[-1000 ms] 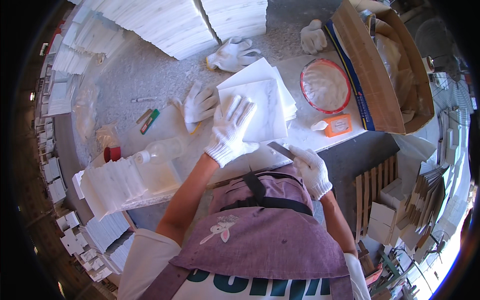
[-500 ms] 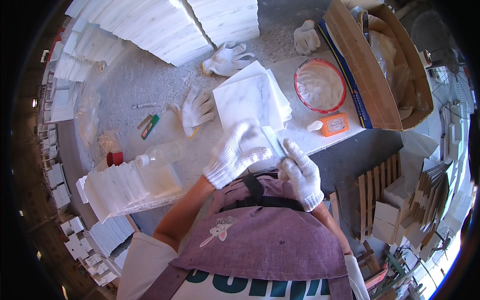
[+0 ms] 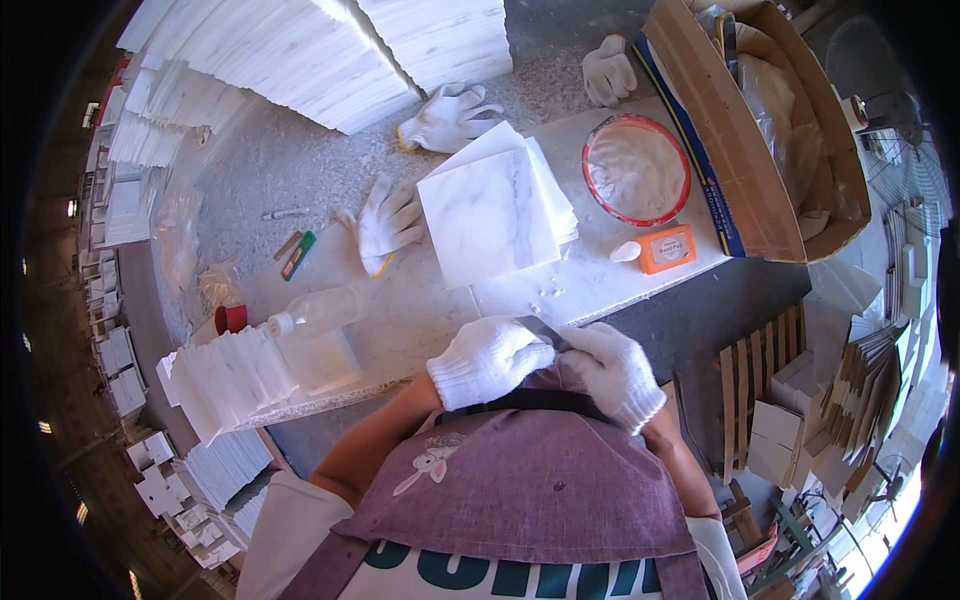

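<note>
Rows of pale slabs [image 3: 270, 60] rise along the far side of a dust-speckled worktop [image 3: 610, 290], where you stand at the near edge in a purple apron [image 3: 540, 490], both hands gloved in white knit. Your right hand [image 3: 612, 372] pinches a dark flat strip [image 3: 541, 331], held just off the worktop's near edge, in front of the apron. Your left hand [image 3: 490, 360] curls inward with its fingertips at the strip's other side; whether they grip it or only touch it, you cannot tell from above. Beyond your hands, near the middle of the worktop, sits a fanned pile of square white tiles [image 3: 490, 220], the top one veined in grey. Loose work gloves [image 3: 388, 225] lie to the left of the pile and behind it. On its right are a red-rimmed round tub [image 3: 636, 170] of whitish material and an orange box [image 3: 667, 250], with an open cardboard carton [image 3: 750, 150] farther right. At your left, a clear bottle [image 3: 322, 310] lies on its side near a red cup [image 3: 231, 319], beside upright slabs [image 3: 230, 375].
</note>
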Demonstrator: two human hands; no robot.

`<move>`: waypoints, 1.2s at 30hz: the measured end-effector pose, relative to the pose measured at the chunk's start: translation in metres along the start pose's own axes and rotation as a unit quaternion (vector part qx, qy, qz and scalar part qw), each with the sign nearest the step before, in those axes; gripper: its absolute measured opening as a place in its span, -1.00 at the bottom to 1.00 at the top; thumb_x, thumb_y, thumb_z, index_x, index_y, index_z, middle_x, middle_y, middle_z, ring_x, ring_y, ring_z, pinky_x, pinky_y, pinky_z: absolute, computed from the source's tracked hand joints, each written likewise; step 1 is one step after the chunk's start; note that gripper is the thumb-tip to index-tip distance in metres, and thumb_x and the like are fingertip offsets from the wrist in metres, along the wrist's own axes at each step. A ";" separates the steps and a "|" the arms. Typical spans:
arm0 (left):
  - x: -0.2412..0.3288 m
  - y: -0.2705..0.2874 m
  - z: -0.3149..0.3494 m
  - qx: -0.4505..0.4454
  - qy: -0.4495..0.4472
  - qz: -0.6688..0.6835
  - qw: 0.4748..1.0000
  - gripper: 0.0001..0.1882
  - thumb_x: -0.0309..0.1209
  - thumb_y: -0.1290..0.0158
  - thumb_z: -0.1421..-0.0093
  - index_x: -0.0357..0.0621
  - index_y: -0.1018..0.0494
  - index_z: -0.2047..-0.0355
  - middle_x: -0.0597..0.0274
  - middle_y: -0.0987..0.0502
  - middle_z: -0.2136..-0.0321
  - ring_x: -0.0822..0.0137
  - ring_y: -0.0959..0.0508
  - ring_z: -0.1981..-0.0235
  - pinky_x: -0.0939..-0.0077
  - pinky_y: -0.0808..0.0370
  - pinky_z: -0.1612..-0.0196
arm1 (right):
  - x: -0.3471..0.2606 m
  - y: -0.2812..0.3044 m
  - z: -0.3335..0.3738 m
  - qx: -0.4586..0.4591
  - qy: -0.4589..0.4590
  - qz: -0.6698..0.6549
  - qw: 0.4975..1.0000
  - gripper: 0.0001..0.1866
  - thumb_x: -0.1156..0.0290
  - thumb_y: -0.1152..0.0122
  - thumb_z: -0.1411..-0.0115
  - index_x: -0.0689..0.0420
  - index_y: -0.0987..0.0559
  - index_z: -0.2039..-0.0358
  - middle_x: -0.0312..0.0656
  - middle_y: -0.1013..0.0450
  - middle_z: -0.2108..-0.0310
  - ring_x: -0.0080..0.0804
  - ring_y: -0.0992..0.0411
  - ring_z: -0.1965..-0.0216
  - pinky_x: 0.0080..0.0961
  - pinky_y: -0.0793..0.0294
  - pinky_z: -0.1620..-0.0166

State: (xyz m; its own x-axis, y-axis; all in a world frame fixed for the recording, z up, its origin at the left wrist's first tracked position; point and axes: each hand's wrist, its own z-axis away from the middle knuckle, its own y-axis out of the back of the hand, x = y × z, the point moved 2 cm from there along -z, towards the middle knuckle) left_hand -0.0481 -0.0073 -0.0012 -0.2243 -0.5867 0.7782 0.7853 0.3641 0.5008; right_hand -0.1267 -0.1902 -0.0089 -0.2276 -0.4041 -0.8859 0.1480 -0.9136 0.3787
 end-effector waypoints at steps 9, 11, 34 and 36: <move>-0.002 -0.015 -0.031 0.018 0.023 -0.010 1.000 -0.68 -0.12 -0.18 -0.16 -0.13 -0.51 0.39 0.09 -0.57 0.47 0.05 -0.55 0.45 0.21 -0.46 0.36 | 0.043 0.084 0.007 0.262 -0.097 -0.189 0.941 -0.84 0.50 -0.11 -0.25 0.24 -0.59 0.21 -0.26 -0.47 0.34 -0.57 -0.43 0.38 -0.64 -0.47 0.28; -0.009 -0.034 -0.049 0.081 -0.004 -0.028 0.996 -0.62 -0.08 -0.23 -0.11 -0.12 -0.48 0.30 0.14 -0.57 0.47 0.08 -0.55 0.47 0.21 -0.46 0.39 | 0.053 0.090 0.000 0.283 -0.135 -0.172 0.934 -0.78 0.51 -0.10 -0.25 0.24 -0.60 0.12 -0.27 -0.47 0.43 -0.59 -0.40 0.45 -0.63 -0.43 0.37; -0.025 -0.094 -0.156 0.254 -0.069 -0.218 0.940 -0.63 -0.09 -0.12 -0.15 0.02 -0.44 0.12 0.17 -0.47 0.32 0.08 -0.56 0.43 0.26 -0.51 0.41 | 0.092 0.095 -0.088 0.234 -0.077 0.063 0.967 -0.71 0.35 -0.07 -0.18 0.09 -0.65 0.15 0.00 -0.57 0.25 -0.07 -0.52 0.19 -0.33 -0.46 0.10; -0.026 -0.095 -0.151 0.232 -0.044 -0.214 0.948 -0.64 -0.09 -0.13 -0.15 0.01 -0.44 0.13 0.17 -0.47 0.35 0.08 -0.56 0.44 0.26 -0.50 0.42 | 0.097 0.092 -0.091 0.234 -0.085 0.043 0.968 -0.72 0.34 -0.08 -0.17 0.09 -0.66 0.16 0.00 -0.57 0.25 -0.07 -0.52 0.19 -0.32 -0.46 0.10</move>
State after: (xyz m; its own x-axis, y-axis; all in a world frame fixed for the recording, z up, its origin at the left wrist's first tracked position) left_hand -0.0295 -0.1357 -0.1263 -0.5281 -0.6968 0.4854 0.2783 0.3980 0.8742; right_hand -0.0473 -0.3091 -0.0849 -0.3945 -0.4455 -0.8037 -0.2692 -0.7802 0.5646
